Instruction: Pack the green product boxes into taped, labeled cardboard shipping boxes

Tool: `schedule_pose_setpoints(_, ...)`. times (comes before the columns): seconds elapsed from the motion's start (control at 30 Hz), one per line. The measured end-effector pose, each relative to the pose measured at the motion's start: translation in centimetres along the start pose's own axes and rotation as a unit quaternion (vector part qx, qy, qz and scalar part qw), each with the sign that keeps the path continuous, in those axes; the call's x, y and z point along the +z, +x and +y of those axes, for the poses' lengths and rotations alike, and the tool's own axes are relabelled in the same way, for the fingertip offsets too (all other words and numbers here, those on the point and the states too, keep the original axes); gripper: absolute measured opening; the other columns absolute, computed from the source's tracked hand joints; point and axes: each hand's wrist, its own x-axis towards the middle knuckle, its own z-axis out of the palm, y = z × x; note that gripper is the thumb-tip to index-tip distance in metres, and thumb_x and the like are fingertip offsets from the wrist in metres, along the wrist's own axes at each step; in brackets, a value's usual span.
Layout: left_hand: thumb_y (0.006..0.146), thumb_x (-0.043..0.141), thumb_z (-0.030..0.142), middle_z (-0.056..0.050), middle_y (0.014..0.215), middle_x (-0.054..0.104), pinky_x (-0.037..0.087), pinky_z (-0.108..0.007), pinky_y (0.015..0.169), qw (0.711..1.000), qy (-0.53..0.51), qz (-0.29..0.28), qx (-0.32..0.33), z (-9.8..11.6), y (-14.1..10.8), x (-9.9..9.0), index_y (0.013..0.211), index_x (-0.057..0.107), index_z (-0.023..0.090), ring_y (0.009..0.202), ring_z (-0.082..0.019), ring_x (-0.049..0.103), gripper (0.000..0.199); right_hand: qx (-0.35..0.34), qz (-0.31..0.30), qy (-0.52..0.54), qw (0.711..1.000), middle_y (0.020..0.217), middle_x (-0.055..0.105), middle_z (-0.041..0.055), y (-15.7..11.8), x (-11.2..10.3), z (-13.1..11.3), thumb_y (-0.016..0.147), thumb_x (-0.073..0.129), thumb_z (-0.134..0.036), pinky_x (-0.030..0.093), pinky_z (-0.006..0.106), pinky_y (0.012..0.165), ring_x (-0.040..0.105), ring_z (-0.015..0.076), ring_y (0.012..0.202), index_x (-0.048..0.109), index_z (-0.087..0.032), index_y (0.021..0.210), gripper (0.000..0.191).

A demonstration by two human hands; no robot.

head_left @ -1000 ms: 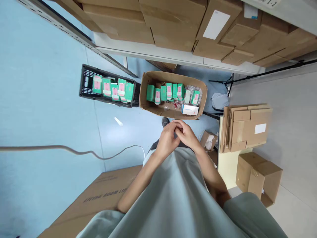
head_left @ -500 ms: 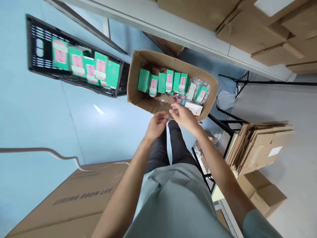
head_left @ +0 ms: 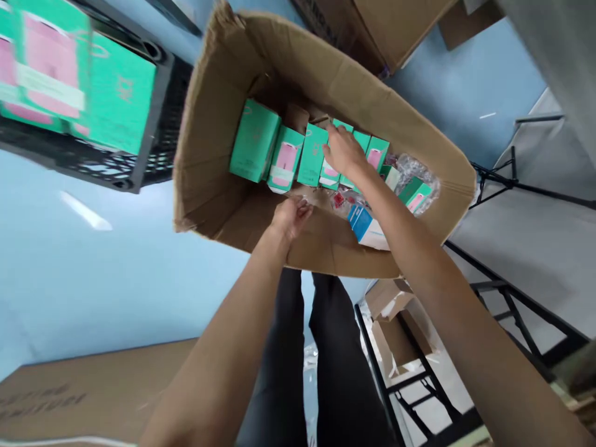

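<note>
A large open cardboard carton (head_left: 218,205) stands before my legs with a row of green boxes (head_left: 254,143) inside, some with pink panels. My right hand (head_left: 345,149) reaches into it, fingers apart, over the middle of the row. Its fingertips are at the top edge of a green box (head_left: 313,154); whether they grip it is unclear. Over the near side of the carton is my left hand (head_left: 291,217), fingers curled together; something clear shows at the fingertips, too small to name. Below the right forearm lie a white and blue box (head_left: 367,226) and a small clear packet with red (head_left: 339,200).
At the upper left, a black plastic crate (head_left: 144,136) holds more green and pink boxes (head_left: 116,93). Bubble wrap (head_left: 419,174) lines the carton's right end. Black metal legs (head_left: 512,310) and a smaller open carton (head_left: 400,341) stand to the right. A big cardboard box (head_left: 93,391) lies lower left.
My view has come closer to the carton. My right hand has gone from its near edge to the green boxes. The left hand has moved over the carton, still curled.
</note>
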Motion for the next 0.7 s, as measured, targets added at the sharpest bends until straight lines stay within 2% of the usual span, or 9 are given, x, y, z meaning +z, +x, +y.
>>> schedule_pose_setpoints(0.13, 0.088, 0.067, 0.012, -0.008, 0.096, 0.070, 0.064, -0.031, 0.086, 0.999, -0.034, -0.019, -0.006, -0.1, 7.3, 2.0, 0.094, 0.062, 0.024, 0.092, -0.020, 0.071, 0.014, -0.011, 0.038, -0.044, 0.998, 0.162, 0.067, 0.0213, 9.4, 2.8, 1.9, 0.111, 0.061, -0.010, 0.033, 0.070, 0.142, 0.052, 0.0437, 0.168, 0.060, -0.008, 0.162, 0.051)
schedule_pose_setpoints(0.2, 0.081, 0.068, 0.011, -0.007, 0.094, 0.069, 0.064, -0.033, 0.087, 0.998, -0.043, -0.037, -0.002, -0.1, 9.6, 2.9, 0.091, 0.059, 0.024, 0.093, -0.022, 0.070, 0.018, -0.023, 0.022, -0.074, 0.997, 0.152, 0.074, 0.0152, 12.3, 3.6, 2.2, 0.113, 0.052, -0.010, 0.024, 0.077, 0.142, 0.051, 0.0427, 0.169, 0.069, -0.011, 0.153, 0.044)
schedule_pose_setpoints(0.27, 0.076, 0.069, 0.011, -0.006, 0.091, 0.067, 0.064, -0.036, 0.086, 0.998, -0.043, -0.035, -0.004, -0.1, 11.0, 3.5, 0.089, 0.057, 0.024, 0.090, -0.023, 0.068, 0.022, -0.026, -0.016, -0.112, 0.993, 0.138, 0.081, 0.0115, 13.6, 4.2, 2.0, 0.111, 0.050, -0.006, 0.016, 0.078, 0.144, 0.058, 0.0399, 0.164, 0.078, -0.011, 0.135, 0.038)
schedule_pose_setpoints(0.37, 0.075, 0.068, 0.012, -0.005, 0.088, 0.064, 0.062, -0.034, 0.079, 0.999, -0.040, -0.018, -0.022, -0.3, 11.3, 3.7, 0.088, 0.057, 0.024, 0.085, -0.022, 0.065, 0.022, -0.029, -0.039, -0.141, 0.989, 0.127, 0.085, 0.0135, 13.0, 4.6, 1.2, 0.104, 0.063, -0.002, 0.007, 0.075, 0.147, 0.068, 0.0376, 0.155, 0.082, -0.009, 0.112, 0.022)
schedule_pose_setpoints(0.43, 0.075, 0.068, 0.013, -0.005, 0.089, 0.064, 0.060, -0.032, 0.075, 0.998, -0.046, -0.014, -0.039, -0.2, 10.6, 3.3, 0.088, 0.056, 0.024, 0.082, -0.021, 0.063, 0.021, -0.038, -0.033, -0.103, 0.993, 0.129, 0.086, 0.0180, 11.9, 4.7, 1.0, 0.103, 0.070, -0.007, 0.011, 0.075, 0.148, 0.069, 0.0378, 0.154, 0.082, -0.010, 0.108, 0.013)
schedule_pose_setpoints(0.57, 0.074, 0.071, 0.015, -0.003, 0.088, 0.061, 0.058, -0.028, 0.073, 0.997, -0.063, -0.022, -0.047, -0.2, 7.7, 1.9, 0.088, 0.056, 0.024, 0.076, -0.017, 0.060, 0.022, -0.075, -0.019, 0.011, 0.997, 0.141, 0.082, 0.0174, 9.2, 4.4, 1.3, 0.116, 0.041, -0.020, 0.023, 0.068, 0.144, 0.059, 0.0378, 0.164, 0.081, 0.000, 0.113, 0.045)
schedule_pose_setpoints(0.63, 0.071, 0.073, 0.017, -0.001, 0.085, 0.059, 0.056, -0.027, 0.071, 0.997, -0.066, -0.021, -0.039, -0.3, 5.3, 0.9, 0.088, 0.057, 0.023, 0.072, -0.016, 0.057, 0.024, -0.082, -0.001, 0.019, 0.996, 0.145, 0.081, 0.0184, 7.1, 3.8, 1.6, 0.117, 0.053, -0.029, 0.017, 0.069, 0.147, 0.057, 0.0398, 0.166, 0.082, -0.003, 0.122, 0.039)
schedule_pose_setpoints(0.7, 0.069, 0.074, 0.019, -0.001, 0.084, 0.061, 0.054, -0.027, 0.071, 0.998, -0.059, -0.015, -0.007, -0.6, 2.2, 0.0, 0.089, 0.060, 0.022, 0.072, -0.015, 0.057, 0.025, -0.079, 0.015, 0.017, 0.997, 0.145, 0.081, 0.0217, 3.9, 2.7, 1.7, 0.111, 0.071, -0.037, 0.011, 0.075, 0.149, 0.059, 0.0414, 0.164, 0.081, -0.010, 0.133, 0.036)
